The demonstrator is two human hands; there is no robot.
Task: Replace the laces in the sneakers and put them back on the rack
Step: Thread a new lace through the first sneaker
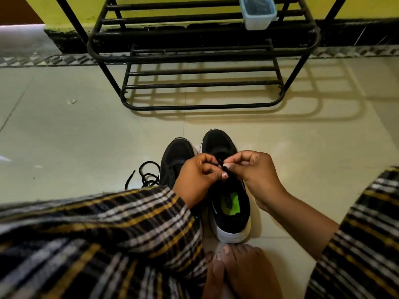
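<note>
Two sneakers [207, 180] sit side by side on the floor [64, 137], rack [203, 61] behind them, loose lace [146, 175] just left (tub [258, 12] up on the rack's right).

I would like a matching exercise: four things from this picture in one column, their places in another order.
1. loose black shoelace
2. pale blue plastic box
3. black sneaker with green insole
4. black metal shoe rack

A. on the rack's upper shelf
B. under both hands
C. against the yellow wall
D. on the floor, left of the sneakers

Pairs: 1-D, 2-A, 3-B, 4-C
</note>
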